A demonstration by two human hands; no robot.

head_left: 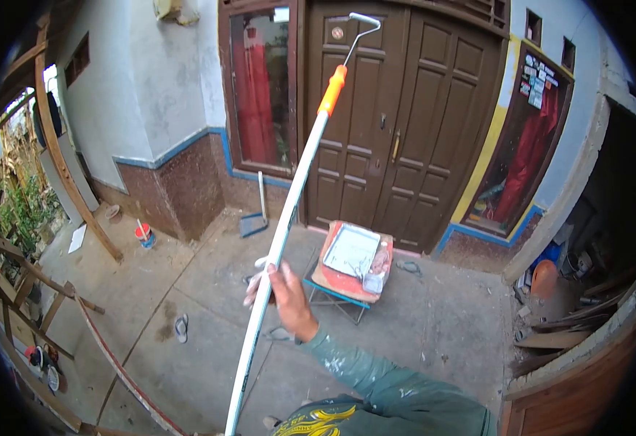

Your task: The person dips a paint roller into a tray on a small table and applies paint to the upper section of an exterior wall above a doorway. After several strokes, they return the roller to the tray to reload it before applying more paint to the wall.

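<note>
My right hand (pixel 294 304) is closed around a long white pole (pixel 289 211). Pale, paint-marked fingertips show on the pole's left side. The pole rises from the bottom edge to an orange grip (pixel 331 91), topped by a bent metal roller frame (pixel 367 29) in front of the brown double door (pixel 361 152). My left hand is out of the frame. Beyond my right hand, a paint tray (pixel 352 249) with white paint lies on a red-topped small table (pixel 343 282), beside a clear container (pixel 372 283).
A dustpan (pixel 252 224) stands by the wall, a red and blue bucket (pixel 145 234) farther left. Sandals (pixel 181 328) (pixel 408 267) lie on the concrete floor (pixel 209 305). Wooden rails (pixel 114 363) cross the left side. Boards (pixel 554 339) and clutter sit at the right.
</note>
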